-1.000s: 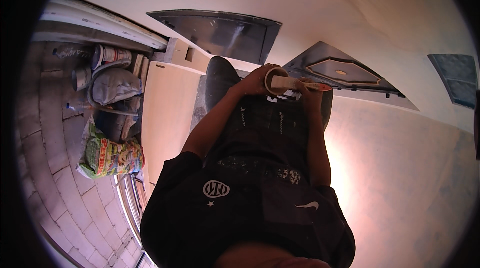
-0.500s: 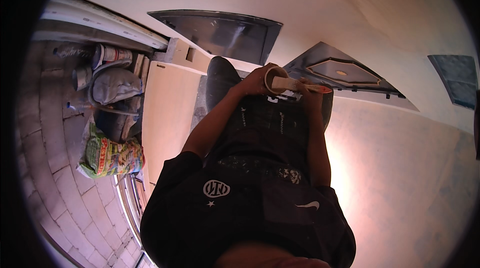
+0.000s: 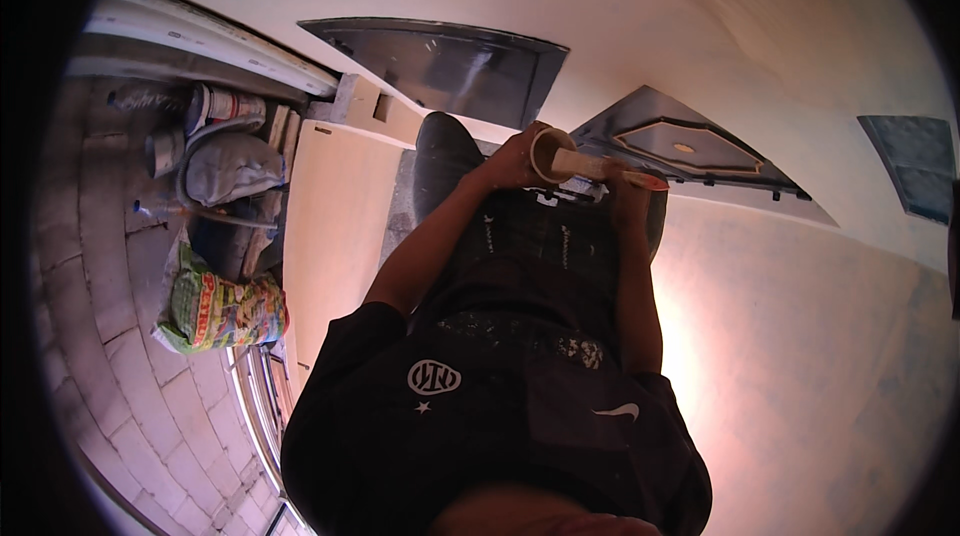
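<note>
My left hand [image 3: 508, 160] is wrapped round a small pale cup [image 3: 541, 158], tilted so its round mouth faces right. In my right hand [image 3: 628, 198] is a paintbrush [image 3: 585, 167]. Its wide, pale end reaches the cup's mouth, and its reddish handle tip [image 3: 655, 182] sticks out to the right. How deep the brush goes into the cup is hard to see. Both hands are held together in front of my dark, paint-spotted clothes, above my knees.
A pale board [image 3: 335, 226] lies left of my legs. Beyond it are a colourful sack [image 3: 225, 311], a grey bag [image 3: 235, 168] and a tin [image 3: 163, 153] on paving. Ahead, dark panels [image 3: 450, 66] and an ornamented one [image 3: 685, 141] sit in a pale surface.
The brush and my right hand have shifted slightly right and down. The cup in my left hand has hardly moved.
</note>
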A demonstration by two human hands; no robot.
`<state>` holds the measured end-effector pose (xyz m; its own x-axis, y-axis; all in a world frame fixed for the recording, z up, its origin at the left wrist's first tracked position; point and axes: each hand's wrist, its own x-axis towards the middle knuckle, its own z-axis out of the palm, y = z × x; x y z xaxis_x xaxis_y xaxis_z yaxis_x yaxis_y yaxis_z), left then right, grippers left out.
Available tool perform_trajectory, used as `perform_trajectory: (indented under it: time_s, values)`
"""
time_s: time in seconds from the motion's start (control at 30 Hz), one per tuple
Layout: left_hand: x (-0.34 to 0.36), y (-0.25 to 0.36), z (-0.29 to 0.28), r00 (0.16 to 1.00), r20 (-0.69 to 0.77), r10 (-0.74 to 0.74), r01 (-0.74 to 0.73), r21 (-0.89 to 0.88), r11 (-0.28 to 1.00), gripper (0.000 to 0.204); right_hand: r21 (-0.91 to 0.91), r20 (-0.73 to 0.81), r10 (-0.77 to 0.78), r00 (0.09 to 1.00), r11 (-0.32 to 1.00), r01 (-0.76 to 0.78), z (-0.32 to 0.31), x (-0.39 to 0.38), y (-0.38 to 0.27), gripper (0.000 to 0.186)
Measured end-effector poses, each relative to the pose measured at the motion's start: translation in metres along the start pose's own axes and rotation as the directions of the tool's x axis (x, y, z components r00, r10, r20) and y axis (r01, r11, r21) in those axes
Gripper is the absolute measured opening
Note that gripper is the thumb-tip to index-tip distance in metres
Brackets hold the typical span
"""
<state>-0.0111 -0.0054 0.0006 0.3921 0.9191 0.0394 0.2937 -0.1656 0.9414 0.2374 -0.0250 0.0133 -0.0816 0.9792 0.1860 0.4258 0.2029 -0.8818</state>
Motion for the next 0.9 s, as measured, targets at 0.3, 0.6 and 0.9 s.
perform_trajectory:
  time_s: [0.3, 0.6, 0.9]
  values:
    - [0.003, -0.002, 0.0, 0.999, -0.031, 0.045, -0.046, -0.061, 0.997, 0.084, -0.041, -0.04, -0.011, 0.999, 0.999, 0.009, 0.003, -0.003, 0.027, 0.013]
    - [0.002, -0.005, 0.001, 0.999, -0.039, 0.028, -0.031, -0.075, 0.997, 0.087, -0.091, -0.043, -0.053, 0.998, 0.995, 0.049, 0.004, -0.001, 0.022, 0.014]
    - [0.002, -0.007, 0.001, 0.999, -0.043, 0.019, -0.022, -0.09, 0.996, 0.086, 0.495, 0.086, 0.335, 0.938, 0.803, -0.333, 0.01, 0.002, 0.006, 0.013]
